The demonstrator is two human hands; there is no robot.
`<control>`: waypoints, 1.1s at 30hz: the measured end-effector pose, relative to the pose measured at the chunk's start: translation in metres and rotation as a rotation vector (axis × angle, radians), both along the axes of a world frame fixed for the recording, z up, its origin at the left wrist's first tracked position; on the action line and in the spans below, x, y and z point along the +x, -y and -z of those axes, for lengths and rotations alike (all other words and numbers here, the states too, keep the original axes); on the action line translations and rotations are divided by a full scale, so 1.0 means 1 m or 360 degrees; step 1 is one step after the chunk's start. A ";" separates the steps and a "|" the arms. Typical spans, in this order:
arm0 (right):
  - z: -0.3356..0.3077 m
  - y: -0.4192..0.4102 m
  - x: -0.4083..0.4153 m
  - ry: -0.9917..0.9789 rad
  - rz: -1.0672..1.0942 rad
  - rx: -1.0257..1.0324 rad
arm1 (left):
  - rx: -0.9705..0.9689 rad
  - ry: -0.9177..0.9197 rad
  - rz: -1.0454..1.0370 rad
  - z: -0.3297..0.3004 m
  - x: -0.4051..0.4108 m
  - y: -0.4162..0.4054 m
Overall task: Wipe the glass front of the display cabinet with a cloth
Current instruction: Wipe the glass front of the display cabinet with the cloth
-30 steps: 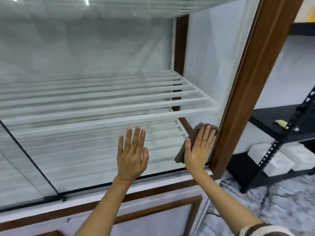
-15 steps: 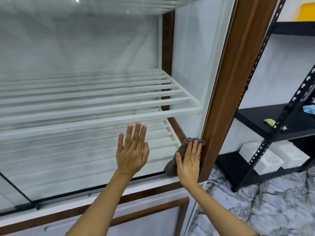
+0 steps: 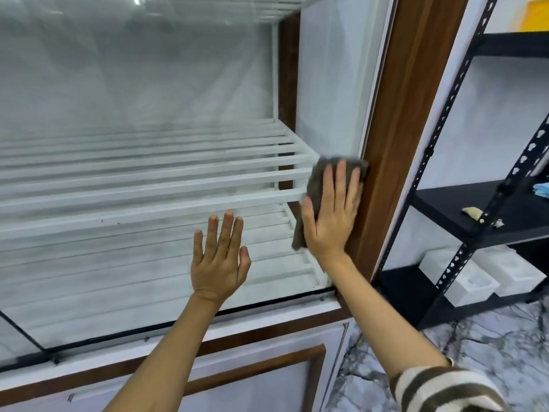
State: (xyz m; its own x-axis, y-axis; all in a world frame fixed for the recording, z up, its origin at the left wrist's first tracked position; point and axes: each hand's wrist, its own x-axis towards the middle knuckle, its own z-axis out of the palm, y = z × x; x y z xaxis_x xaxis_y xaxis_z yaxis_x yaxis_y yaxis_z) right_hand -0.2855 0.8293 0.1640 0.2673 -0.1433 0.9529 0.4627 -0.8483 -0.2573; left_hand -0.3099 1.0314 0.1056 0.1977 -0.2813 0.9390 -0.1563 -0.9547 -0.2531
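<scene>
Glass front (image 3: 133, 99): right hand (image 3: 328, 221) presses cloth (image 3: 319, 179) flat.

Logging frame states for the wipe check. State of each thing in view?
cloth: pressed flat on the glass, at the right edge
right hand: flat on the cloth
left hand: open, flat on the glass, empty
glass front: hazy, streaked
cabinet shelves: bare
</scene>
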 end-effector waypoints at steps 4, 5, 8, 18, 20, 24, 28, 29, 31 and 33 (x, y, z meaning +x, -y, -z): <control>0.140 0.022 -0.027 -0.0417 0.0025 -0.0331 | 0.0001 0.0009 0.0000 0.000 0.000 0.000; 0.164 0.026 -0.031 -0.0467 0.0066 -0.0390 | 0.0002 0.0012 -0.0003 0.000 0.001 0.000; 0.184 0.029 -0.032 -0.0562 0.0154 -0.0405 | 0.0001 0.0000 -0.0005 0.000 0.002 0.000; 0.019 -0.029 -0.003 0.0055 0.0044 -0.0213 | -0.0078 -0.0321 0.0354 -0.010 -0.021 -0.011; 0.024 -0.048 -0.007 0.0146 -0.0004 -0.0304 | -0.0150 -0.0339 0.0424 -0.011 -0.030 -0.027; 0.116 -0.071 -0.020 0.0142 -0.0061 -0.0959 | -0.0290 -0.0263 0.0197 -0.001 -0.034 -0.070; 0.175 -0.026 -0.029 -0.0163 0.0073 -0.1020 | -0.0012 -0.0141 0.0004 0.013 -0.029 -0.106; 0.172 -0.008 -0.028 -0.0247 0.0115 -0.0871 | 0.0040 -0.0116 -0.0035 0.015 -0.026 -0.110; 0.146 0.016 -0.021 -0.0326 0.0199 -0.0469 | 0.0074 -0.0047 -0.0086 0.017 -0.022 -0.111; 0.105 0.009 -0.012 -0.0234 0.0221 -0.0204 | 0.0085 0.0006 -0.0112 0.018 -0.018 -0.110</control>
State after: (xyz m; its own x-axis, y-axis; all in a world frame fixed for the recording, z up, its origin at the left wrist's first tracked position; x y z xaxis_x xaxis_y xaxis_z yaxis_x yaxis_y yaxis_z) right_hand -0.2976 0.8208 0.0591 0.3906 -0.0687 0.9180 0.3050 -0.9312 -0.1994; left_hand -0.3281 1.1413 0.0872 0.2152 -0.3167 0.9238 -0.0884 -0.9484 -0.3045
